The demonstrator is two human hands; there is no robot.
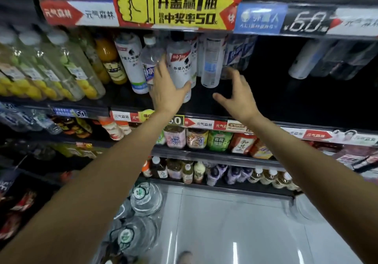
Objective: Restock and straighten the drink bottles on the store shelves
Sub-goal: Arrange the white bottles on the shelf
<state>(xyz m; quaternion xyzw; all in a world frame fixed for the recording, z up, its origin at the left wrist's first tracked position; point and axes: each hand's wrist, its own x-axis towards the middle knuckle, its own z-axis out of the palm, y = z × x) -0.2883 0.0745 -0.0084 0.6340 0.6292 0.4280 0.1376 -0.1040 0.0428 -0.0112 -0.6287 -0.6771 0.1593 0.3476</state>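
Two hands are up at the dark shelf (204, 100) and the action is on the left: the left hand (166, 92) wraps its fingers (162, 63) around a white-labelled bottle (180, 67), thumb curled under its base, the bottle tilted at the shelf front. Over on the right, the right hand (238, 98) hovers with fingers (233, 73) spread and released, gripping nothing, just below a clear bottle (211, 63) that stands beside the held one. Left of the grip sit a clear water bottle (149, 59) with a white cap and one more white-labelled bottle (131, 63), then an orange juice bottle (110, 61) filled with orange liquid. Farther left, three tall clear bottles (51, 69) show yellow fruit pieces packed in pale liquid. Overhead hangs a yellow thumbs-up sign (173, 2). Down on the floor, two big clear water jugs (143, 200) with green-and-white caps stand near the shelving.
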